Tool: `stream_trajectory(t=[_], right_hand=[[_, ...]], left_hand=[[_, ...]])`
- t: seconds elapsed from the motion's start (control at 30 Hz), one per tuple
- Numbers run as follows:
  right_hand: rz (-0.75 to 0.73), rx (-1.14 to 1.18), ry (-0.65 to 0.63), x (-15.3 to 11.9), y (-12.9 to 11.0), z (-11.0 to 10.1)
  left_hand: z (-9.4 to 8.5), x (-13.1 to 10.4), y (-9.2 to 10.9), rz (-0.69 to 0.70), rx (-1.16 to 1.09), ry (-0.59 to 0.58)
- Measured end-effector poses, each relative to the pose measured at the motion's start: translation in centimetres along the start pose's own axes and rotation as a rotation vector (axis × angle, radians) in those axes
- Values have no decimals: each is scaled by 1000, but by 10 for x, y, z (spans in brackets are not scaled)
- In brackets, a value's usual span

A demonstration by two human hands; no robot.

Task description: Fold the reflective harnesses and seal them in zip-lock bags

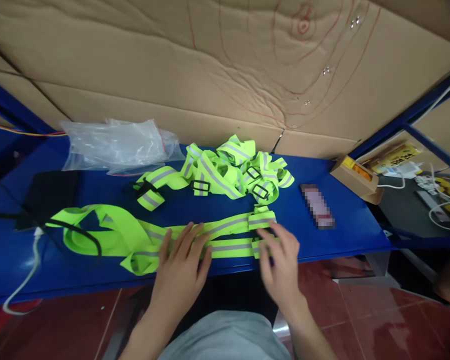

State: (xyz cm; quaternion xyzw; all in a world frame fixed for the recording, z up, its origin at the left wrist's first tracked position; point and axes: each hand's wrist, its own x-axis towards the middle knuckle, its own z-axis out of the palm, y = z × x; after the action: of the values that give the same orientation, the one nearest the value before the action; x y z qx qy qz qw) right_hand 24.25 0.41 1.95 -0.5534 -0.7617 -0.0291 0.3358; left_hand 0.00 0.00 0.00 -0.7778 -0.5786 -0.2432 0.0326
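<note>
Neon yellow-green reflective straps (230, 248) with grey stripes stretch along the front of the blue table. My left hand (184, 252) lies over them near the middle, its fingers spread flat on the bands. Around the right ends of the straps, where the bands double over, is my right hand (281, 257), with bent fingers apart and touching the lower band. Its fingertips are a little blurred. Left of my left hand, the straps run into a loose loop (97, 235). Behind both hands sits a heap of similar straps (225, 172) with black buckles (200, 187).
Clear plastic bags (116, 145) lie at the back left, near a dark flat object (50, 192). A white cable (33, 265) hangs over the front edge. To the right are a phone (317, 206) and an open cardboard box (354, 177). Cardboard (172, 75) walls the back.
</note>
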Motion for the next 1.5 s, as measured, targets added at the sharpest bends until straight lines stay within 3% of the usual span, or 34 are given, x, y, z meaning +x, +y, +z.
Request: stream_trajectory(t=[0.07, 0.17, 0.27, 0.43, 0.57, 0.8, 0.93, 1.07, 1.17, 1.27, 1.37, 1.5], right_hand=[[-120, 3, -185, 4, -20, 5], [-99, -82, -313, 14, -26, 13], [11, -193, -250, 22, -2, 12], [208, -157, 30, 25, 66, -7], [287, -210, 67, 14, 95, -18], [304, -238, -107, -7, 68, -14], [368, -236, -112, -5, 63, -15], [149, -92, -28, 5, 58, -22], [-116, 16, 88, 15, 48, -26], [-349, 151, 86, 25, 40, -27], [-427, 263, 80, 31, 36, -26], [-429, 328, 98, 37, 34, -25]], left_hand=[[6, 5, 12, 40, -16, -23], [15, 8, 23, 105, 32, -104], [18, 8, 24, 121, 80, -149], [17, 8, 22, 107, 96, -162], [14, 5, 25, 88, 87, -127], [7, -8, 28, 69, 49, -66], [10, -7, 22, 50, -40, -59], [1, 14, 19, 129, -281, -57], [-18, 43, 28, 309, -429, -25], [-35, 73, 40, 478, -451, -46], [-42, 96, 43, 544, -488, -154], [-37, 108, 31, 562, -593, -240]])
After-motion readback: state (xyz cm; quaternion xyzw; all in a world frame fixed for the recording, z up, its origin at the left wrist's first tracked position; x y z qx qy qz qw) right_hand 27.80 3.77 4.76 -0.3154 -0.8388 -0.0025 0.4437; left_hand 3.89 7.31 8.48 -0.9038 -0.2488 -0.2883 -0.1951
